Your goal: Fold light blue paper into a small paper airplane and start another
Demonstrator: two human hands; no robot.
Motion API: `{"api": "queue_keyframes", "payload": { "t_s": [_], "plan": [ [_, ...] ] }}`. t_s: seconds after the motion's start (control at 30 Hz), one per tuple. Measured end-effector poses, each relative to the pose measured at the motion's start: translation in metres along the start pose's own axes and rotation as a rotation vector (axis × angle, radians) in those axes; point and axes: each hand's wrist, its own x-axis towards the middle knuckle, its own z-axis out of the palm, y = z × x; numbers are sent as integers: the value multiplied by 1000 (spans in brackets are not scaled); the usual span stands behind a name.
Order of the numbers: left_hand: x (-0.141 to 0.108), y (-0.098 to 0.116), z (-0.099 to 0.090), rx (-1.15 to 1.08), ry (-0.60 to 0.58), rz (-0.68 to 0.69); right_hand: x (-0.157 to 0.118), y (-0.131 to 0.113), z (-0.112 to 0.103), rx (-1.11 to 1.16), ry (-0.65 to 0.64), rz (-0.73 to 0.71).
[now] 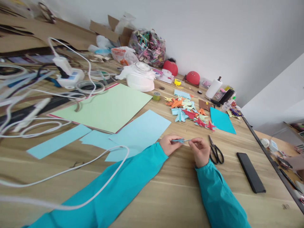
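A small folded piece of light blue paper [180, 140] is held between my two hands above the wooden table. My left hand [170, 144] grips its left part, fingers closed. With thumb and fingertips pinched together, my right hand [199, 150] holds the thin right end. Black-handled scissors [216, 152] lie just right of my right hand. Beyond my hands is a pile of folded paper shapes [189, 115] in red, orange, blue and yellow. Light blue sheets [147, 126] lie to the left of my left hand.
A white cable [104, 190] loops across my left sleeve. Green sheets [104, 109] lie at the left, near a power adapter [71, 78]. A black phone [251, 172] is at the right, and a bright blue sheet [222, 120] lies beyond the scissors.
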Motion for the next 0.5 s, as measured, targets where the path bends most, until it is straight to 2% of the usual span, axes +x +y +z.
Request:
{"api": "queue_keyframes", "payload": {
  "t_s": [0.5],
  "plan": [
    [0, 0, 1, 19, -7, -9, 0, 0, -1, 22, -15, 16]
  ]
}}
